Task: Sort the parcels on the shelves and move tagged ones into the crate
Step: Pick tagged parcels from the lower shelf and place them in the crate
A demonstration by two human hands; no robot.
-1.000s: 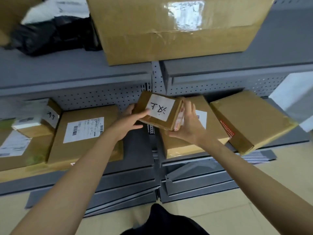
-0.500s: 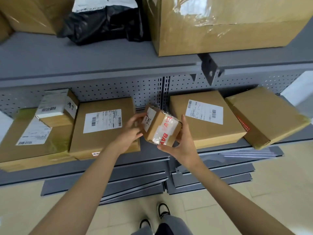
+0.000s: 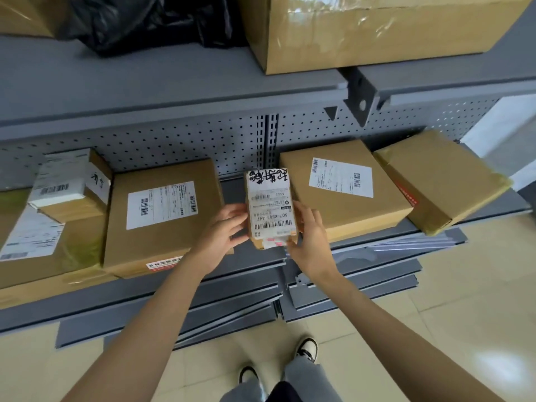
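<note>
Far left on shelf [image 3: 174, 288]: small labelled box [image 3: 72, 184] stacked on flat parcel [image 3: 37, 242]. Next, wide labelled parcel [image 3: 162, 210]. Centre: your left hand [image 3: 223, 227] and right hand [image 3: 310, 242] grip small parcel [image 3: 271, 207] by its sides, label facing you, above shelf edge. Right: labelled parcel [image 3: 342, 184], then tilted plain box [image 3: 441, 178] overhanging shelf end.

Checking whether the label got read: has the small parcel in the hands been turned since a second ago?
Yes. The small parcel has rotated; its barcode label now faces up, between the two labelled boxes on the shelf.
</note>
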